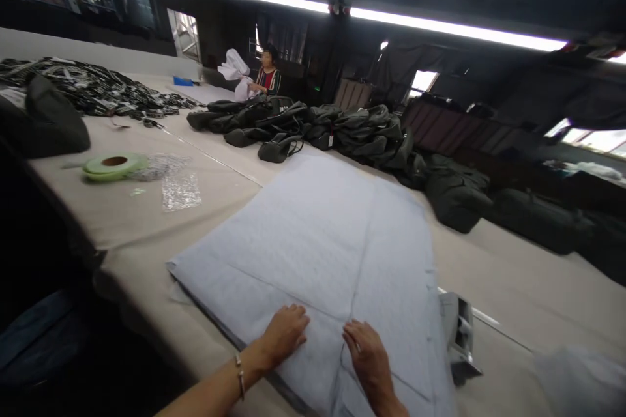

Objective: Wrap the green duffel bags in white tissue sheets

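white sheet (303, 228) partly behind both hands (286, 335) (369, 355)

The single view comes from the wearer's head, above the near edge of the table (220, 215), facing forward and down along its length. The left hand (286, 335) and right hand (366, 358) are closest, around six o'clock, with the white sheet (303, 228) stretching from them towards twelve. The view reaches well past the table (far enough to take in a person (268, 78) near eleven o'clock) and up to the ceiling lights (454, 29). It sits rolled: that row of lights slopes down from eleven towards two o'clock.
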A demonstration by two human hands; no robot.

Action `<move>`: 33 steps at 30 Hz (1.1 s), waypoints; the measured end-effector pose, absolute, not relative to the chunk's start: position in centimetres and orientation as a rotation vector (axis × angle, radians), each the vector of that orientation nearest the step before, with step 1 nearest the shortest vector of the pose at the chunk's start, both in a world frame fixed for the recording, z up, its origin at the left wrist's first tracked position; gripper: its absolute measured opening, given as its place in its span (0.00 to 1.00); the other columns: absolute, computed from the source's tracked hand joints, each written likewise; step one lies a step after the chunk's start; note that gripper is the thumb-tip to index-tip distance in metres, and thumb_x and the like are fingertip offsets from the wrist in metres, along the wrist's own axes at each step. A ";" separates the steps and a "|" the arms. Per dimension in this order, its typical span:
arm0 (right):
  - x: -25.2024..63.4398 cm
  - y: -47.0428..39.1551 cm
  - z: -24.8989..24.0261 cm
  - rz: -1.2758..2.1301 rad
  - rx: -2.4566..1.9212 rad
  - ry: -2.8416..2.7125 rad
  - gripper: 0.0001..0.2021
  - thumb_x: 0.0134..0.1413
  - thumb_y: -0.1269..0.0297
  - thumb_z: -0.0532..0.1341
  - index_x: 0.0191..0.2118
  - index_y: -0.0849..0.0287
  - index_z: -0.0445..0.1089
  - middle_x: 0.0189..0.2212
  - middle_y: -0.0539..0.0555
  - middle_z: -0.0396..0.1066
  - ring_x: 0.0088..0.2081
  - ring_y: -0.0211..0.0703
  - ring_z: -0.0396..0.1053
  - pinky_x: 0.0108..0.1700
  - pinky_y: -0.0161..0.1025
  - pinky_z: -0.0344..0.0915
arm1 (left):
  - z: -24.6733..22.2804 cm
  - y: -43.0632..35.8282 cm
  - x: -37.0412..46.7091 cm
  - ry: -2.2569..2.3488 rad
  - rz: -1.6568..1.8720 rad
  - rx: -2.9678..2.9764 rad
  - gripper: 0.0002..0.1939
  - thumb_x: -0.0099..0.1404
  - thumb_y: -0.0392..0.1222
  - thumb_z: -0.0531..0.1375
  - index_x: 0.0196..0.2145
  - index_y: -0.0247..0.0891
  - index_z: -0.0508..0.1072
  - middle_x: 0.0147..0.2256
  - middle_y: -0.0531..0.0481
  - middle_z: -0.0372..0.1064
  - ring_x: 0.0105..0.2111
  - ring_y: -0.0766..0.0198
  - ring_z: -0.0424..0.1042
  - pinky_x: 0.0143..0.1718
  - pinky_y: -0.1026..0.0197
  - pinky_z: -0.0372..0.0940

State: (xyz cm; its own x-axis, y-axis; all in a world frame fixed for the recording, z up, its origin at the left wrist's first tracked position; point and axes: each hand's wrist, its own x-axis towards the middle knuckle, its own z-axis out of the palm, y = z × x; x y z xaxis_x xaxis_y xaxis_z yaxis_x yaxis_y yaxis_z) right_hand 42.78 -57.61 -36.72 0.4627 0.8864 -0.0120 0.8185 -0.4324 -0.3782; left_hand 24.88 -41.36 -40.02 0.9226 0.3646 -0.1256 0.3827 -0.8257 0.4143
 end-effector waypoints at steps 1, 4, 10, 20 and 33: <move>42.1 -56.3 -37.6 0.313 -2.402 -1.453 0.09 0.62 0.66 0.57 0.43 0.56 0.74 0.47 0.55 0.74 0.55 0.45 0.67 0.63 0.51 0.55 | -39.9 -40.5 24.9 0.553 -0.036 2.651 0.19 0.63 0.40 0.63 0.52 0.41 0.71 0.57 0.42 0.65 0.57 0.50 0.64 0.58 0.49 0.59; 41.4 -52.1 -39.9 0.346 -2.415 -1.429 0.18 0.53 0.74 0.60 0.51 0.57 0.72 0.56 0.57 0.69 0.61 0.49 0.60 0.66 0.48 0.49 | -40.0 -38.4 25.0 0.595 0.018 2.688 0.28 0.62 0.37 0.62 0.59 0.42 0.63 0.65 0.41 0.54 0.64 0.49 0.52 0.63 0.45 0.48; 42.9 -50.2 -40.7 0.430 -2.356 -1.422 0.21 0.46 0.74 0.62 0.48 0.55 0.74 0.54 0.55 0.71 0.59 0.49 0.63 0.61 0.42 0.56 | -40.6 -36.2 25.5 0.637 -0.026 2.683 0.34 0.56 0.43 0.68 0.59 0.44 0.63 0.63 0.43 0.58 0.61 0.50 0.57 0.62 0.48 0.50; 46.7 -48.9 -40.3 0.647 -2.266 -1.301 0.07 0.50 0.64 0.59 0.28 0.56 0.74 0.31 0.52 0.75 0.39 0.46 0.72 0.42 0.37 0.64 | -38.7 -33.0 28.1 0.663 -0.082 2.723 0.09 0.60 0.40 0.65 0.39 0.40 0.72 0.44 0.47 0.69 0.48 0.54 0.66 0.48 0.56 0.59; 37.8 -47.7 -34.8 0.654 -2.570 -1.392 0.06 0.52 0.68 0.62 0.32 0.54 0.77 0.35 0.54 0.76 0.43 0.46 0.71 0.46 0.39 0.60 | -39.3 -29.2 22.4 0.285 -0.164 2.855 0.07 0.66 0.31 0.56 0.32 0.35 0.73 0.33 0.44 0.73 0.36 0.57 0.73 0.41 0.55 0.65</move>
State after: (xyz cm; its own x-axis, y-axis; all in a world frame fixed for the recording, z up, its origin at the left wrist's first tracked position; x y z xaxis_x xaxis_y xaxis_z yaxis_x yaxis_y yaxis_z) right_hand 37.76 -47.71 -34.80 0.4753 0.8252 -0.3051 0.7616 -0.5596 -0.3269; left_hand 22.45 -29.18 -39.28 0.9743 0.1785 -0.1375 0.2087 -0.9450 0.2519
